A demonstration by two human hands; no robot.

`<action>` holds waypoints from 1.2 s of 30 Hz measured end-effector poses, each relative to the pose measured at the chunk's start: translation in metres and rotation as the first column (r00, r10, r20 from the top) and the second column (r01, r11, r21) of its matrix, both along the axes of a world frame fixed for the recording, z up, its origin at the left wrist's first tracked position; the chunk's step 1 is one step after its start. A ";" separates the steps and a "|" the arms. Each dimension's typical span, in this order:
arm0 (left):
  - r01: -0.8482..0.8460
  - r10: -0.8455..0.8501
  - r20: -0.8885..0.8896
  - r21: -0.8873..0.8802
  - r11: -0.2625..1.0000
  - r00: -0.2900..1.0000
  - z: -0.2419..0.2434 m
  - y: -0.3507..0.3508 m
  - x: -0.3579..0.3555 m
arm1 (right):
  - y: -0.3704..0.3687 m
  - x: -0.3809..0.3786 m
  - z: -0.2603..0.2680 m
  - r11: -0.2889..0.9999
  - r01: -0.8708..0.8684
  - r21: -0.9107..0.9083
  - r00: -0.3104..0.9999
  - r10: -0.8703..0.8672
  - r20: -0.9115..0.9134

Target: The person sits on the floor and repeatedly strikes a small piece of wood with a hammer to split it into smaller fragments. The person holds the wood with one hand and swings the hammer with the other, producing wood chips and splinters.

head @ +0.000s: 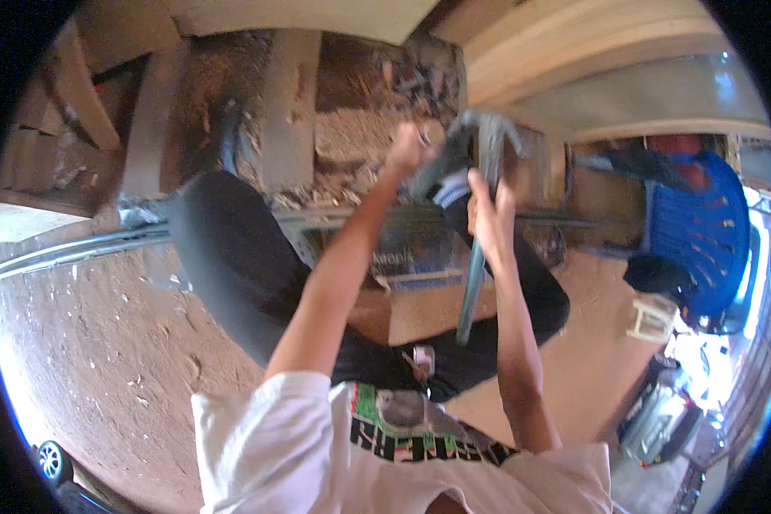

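My right hand [493,215] grips a claw hammer [488,148] partway along its handle; the head points away from me, beside my shoe. My left hand [412,151] is to the left of the hammer head, over ground strewn with wood shavings [353,138]. Its fingers look curled, with a small dark shape at their tips; blur hides whether it holds something. A wooden slat [289,109] of a timber frame lies left of that hand. Large wooden boards [572,58] rise beyond the hammer.
My bent legs [231,244] straddle a metal floor track [83,250]. A blue plastic chair [700,218] stands at right, a dark item on its edge, with a small white stool [652,319] nearby. Cars [662,414] are further off. Sandy ground [135,340] spreads left.
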State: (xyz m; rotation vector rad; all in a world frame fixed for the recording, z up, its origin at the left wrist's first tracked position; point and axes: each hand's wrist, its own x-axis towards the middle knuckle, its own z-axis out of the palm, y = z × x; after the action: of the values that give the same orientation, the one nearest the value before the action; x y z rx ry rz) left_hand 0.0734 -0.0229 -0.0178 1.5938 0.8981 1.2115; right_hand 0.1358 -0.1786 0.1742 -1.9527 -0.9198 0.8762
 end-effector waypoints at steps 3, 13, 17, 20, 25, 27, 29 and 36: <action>0.054 -0.056 -0.012 -0.128 0.990 0.998 -0.003 0.000 0.005 | 0.001 -0.009 0.086 0.978 0.014 0.207 0.995 -0.035 0.098; -0.231 0.238 -0.043 0.131 0.964 0.970 -0.005 -0.007 0.004 | 0.022 -0.023 0.034 0.914 0.242 0.325 0.964 -0.265 0.029; -0.045 0.045 0.004 -0.007 0.999 0.999 -0.009 -0.005 0.002 | -0.004 0.007 -0.015 0.979 0.163 -0.122 0.987 -0.164 0.002; 0.136 -0.128 0.061 -0.160 0.978 0.990 -0.007 0.000 0.000 | -0.015 0.016 0.045 0.969 0.102 0.227 0.994 -0.110 0.026; 0.032 -0.030 0.022 -0.081 0.996 0.999 0.011 -0.009 -0.009 | 0.007 -0.003 0.172 0.759 -0.020 0.651 0.992 -0.066 0.109; 0.029 -0.033 -0.042 -0.103 0.994 0.999 0.015 -0.008 -0.012 | 0.015 -0.013 0.166 0.624 0.005 0.781 0.992 -0.104 0.077; 0.104 -0.110 -0.023 -0.176 0.979 0.994 0.012 -0.006 -0.013 | 0.029 -0.023 0.099 0.603 0.014 0.798 0.945 -0.269 0.187; 0.185 -0.174 0.061 -0.337 0.923 0.983 -0.040 0.006 -0.006 | 0.004 0.003 -0.033 0.995 -0.069 -0.077 0.971 0.085 0.222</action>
State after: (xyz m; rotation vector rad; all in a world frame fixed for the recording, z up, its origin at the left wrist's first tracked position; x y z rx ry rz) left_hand 0.0674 -0.0168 -0.0577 1.3410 0.8688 0.8925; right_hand 0.1386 -0.1749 0.1409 -2.1192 -1.1159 0.7482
